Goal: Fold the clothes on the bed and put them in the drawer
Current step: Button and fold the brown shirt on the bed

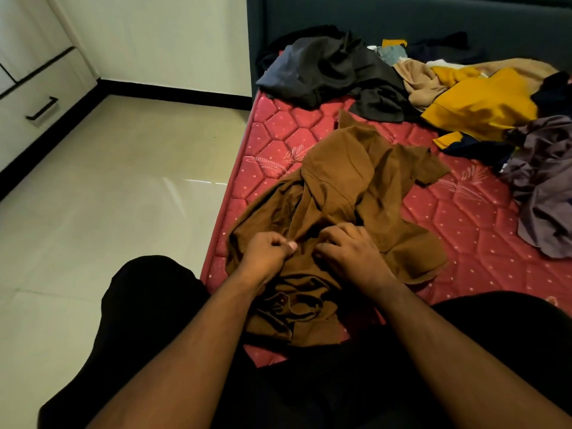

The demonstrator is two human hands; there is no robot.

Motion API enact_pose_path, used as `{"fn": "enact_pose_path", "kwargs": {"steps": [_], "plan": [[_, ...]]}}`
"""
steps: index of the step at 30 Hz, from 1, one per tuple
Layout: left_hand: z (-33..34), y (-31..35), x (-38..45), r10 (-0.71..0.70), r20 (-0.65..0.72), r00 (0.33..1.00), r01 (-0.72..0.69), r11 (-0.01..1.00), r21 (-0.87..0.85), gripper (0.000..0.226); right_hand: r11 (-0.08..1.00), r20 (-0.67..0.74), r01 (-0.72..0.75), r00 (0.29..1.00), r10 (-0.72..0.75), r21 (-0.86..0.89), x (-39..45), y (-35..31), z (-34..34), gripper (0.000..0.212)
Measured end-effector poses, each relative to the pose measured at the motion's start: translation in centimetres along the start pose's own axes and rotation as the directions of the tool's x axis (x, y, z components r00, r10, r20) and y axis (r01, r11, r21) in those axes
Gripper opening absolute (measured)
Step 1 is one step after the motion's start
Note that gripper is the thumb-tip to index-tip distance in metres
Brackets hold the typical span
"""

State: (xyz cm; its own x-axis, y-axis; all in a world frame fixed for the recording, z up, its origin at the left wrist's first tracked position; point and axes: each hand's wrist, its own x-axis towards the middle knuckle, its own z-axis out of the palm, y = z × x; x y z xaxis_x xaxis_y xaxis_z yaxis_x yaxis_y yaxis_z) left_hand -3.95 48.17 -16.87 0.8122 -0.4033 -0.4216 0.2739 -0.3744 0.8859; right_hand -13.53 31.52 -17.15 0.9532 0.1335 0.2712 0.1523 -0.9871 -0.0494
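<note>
A crumpled brown shirt (346,181) lies on the red quilted mattress (464,218) near its left edge. My left hand (267,252) pinches a fold of the brown fabric between thumb and fingers. Beside it, my right hand (349,252) has its fingers curled into the same cloth. Farther back lie unfolded clothes: a dark grey garment (334,69), a beige one (418,78), a mustard-yellow one (483,103) and a mauve-grey one (544,181). A white drawer (37,97) with a black handle, shut, is in the cabinet at far left.
Glossy beige floor tiles (108,196) stretch between the bed and the cabinet. A dark upholstered headboard (402,17) rises behind the clothes pile. My legs in black trousers (148,305) fill the lower part of the view, at the mattress corner.
</note>
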Motion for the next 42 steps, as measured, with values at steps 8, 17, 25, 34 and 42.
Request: {"fn": "enact_pose_path", "kwargs": {"steps": [8, 17, 25, 34, 42], "plan": [[-0.1, 2.6, 0.0, -0.267, -0.159, 0.951, 0.02, 0.562, -0.827, 0.016, 0.917, -0.33, -0.053, 0.924, 0.195, 0.394, 0.7, -0.7, -3.3, 0.031], [0.5, 2.5, -1.4, 0.383, -0.162, 0.91, -0.35, 0.916, 0.197, 0.009, 0.714, -0.153, -0.107, 0.945, 0.29, 0.692, 0.5, -0.4, -4.3, 0.013], [-0.9, 4.3, -1.5, 0.065, 0.099, 0.993, 0.064, 0.41, -0.91, 0.042, 0.627, 0.236, -0.266, 0.963, 0.132, 0.732, -0.6, 2.9, -4.8, 0.027], [-0.9, 5.0, -2.2, 0.122, -0.159, 0.98, -0.185, 0.856, -0.482, 0.011, 0.942, -0.217, -0.142, 0.953, 0.213, 0.303, 0.0, 2.6, -4.7, 0.02], [2.1, 4.1, -3.9, 0.402, -0.238, 0.884, -0.417, 0.909, -0.013, 0.007, 0.682, -0.272, -0.107, 0.864, 0.424, 0.724, 0.2, 0.0, -5.3, 0.018]]}}
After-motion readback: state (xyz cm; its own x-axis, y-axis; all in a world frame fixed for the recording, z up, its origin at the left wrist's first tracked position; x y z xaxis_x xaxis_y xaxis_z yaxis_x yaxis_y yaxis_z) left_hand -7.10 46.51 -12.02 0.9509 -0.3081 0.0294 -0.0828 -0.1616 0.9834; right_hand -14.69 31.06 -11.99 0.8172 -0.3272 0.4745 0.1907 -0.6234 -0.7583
